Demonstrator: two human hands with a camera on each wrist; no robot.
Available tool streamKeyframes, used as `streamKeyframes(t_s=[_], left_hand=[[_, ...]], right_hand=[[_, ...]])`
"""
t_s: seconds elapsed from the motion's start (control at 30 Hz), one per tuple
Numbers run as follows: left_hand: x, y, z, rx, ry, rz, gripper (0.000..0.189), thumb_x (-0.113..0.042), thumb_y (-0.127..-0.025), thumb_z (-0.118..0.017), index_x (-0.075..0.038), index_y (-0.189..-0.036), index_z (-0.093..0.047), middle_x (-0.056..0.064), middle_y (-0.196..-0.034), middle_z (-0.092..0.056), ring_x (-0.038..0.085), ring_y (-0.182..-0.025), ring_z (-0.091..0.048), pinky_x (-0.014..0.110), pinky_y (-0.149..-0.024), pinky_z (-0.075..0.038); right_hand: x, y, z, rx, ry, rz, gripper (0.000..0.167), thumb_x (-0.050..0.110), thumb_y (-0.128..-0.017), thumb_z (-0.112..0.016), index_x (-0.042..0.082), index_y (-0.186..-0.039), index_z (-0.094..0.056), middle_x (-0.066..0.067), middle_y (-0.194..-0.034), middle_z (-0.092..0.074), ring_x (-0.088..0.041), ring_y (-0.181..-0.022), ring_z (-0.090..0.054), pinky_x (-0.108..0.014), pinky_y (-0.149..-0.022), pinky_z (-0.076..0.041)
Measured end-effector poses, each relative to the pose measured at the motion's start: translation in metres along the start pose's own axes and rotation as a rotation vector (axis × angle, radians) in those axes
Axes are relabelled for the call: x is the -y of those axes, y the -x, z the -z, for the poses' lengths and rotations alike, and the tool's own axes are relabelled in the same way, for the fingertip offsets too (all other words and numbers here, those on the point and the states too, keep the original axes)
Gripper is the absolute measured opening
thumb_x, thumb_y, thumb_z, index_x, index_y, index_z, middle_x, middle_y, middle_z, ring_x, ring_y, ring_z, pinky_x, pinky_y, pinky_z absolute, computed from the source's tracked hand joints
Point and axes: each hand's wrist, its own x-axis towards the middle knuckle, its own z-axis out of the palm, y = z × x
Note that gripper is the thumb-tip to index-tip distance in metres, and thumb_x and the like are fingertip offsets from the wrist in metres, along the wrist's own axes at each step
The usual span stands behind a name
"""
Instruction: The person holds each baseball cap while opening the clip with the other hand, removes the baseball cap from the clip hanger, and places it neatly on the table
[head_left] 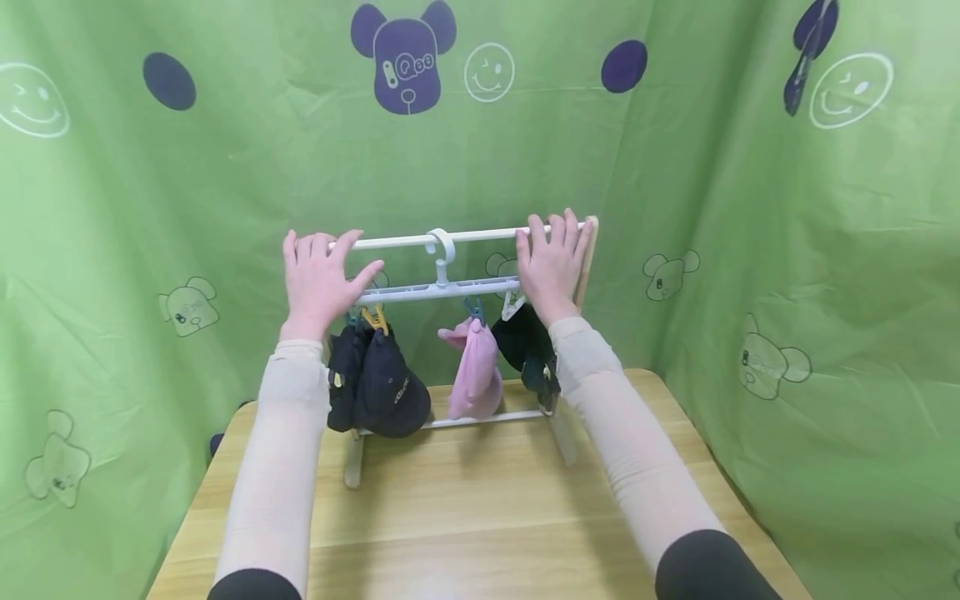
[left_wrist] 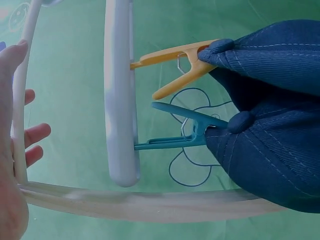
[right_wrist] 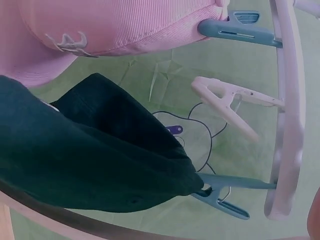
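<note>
My left hand (head_left: 318, 279) rests at the left end of the rack's white top bar (head_left: 397, 242), fingers spread past it and thumb pointing right. At the bar's right end, the extended fingers of my right hand (head_left: 553, 262) lie over it. Between the hands hangs a pale clip hanger (head_left: 442, 290) by its hook. A yellow clip (left_wrist: 187, 65) and a teal clip (left_wrist: 190, 132) hold two navy caps (left_wrist: 280, 150). On the other half, blue clips hold a pink cap (right_wrist: 125, 25) and a dark green cap (right_wrist: 100, 150). A white clip (right_wrist: 230, 100) between them holds nothing.
The rack's wooden side post (head_left: 588, 267) and feet (head_left: 354, 462) stand on a wooden table (head_left: 465, 525). A lower white rail (head_left: 487, 418) runs near the caps' bottoms. Green patterned curtain (head_left: 262, 167) surrounds the table at the back and sides.
</note>
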Motion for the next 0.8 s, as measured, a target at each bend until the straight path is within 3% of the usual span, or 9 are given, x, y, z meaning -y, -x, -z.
streamKeyframes(t_s=[0.47,0.8], left_hand=[[0.003,0.006,0.0,0.026,-0.022,-0.023,0.078,-0.074,-0.089,-0.04,-0.038,-0.155,-0.018,0.013,-0.159,-0.028,0.034,-0.15,-0.016,0.055,-0.122,0.01],[0.001,0.012,0.004,0.049,-0.015,-0.03,0.081,-0.073,-0.089,-0.041,-0.036,-0.156,-0.016,0.015,-0.163,-0.016,0.036,-0.152,-0.006,0.056,-0.122,0.01]], right_hand=[[0.0,0.002,0.006,0.042,0.078,0.022,0.062,0.059,-0.1,-0.01,0.032,-0.153,-0.026,-0.012,-0.154,-0.035,-0.031,-0.153,-0.006,-0.051,-0.121,0.015],[-0.003,0.005,0.009,0.024,0.073,0.049,0.061,0.059,-0.1,-0.015,0.032,-0.153,-0.027,-0.012,-0.156,-0.033,-0.033,-0.152,-0.01,-0.051,-0.121,0.013]])
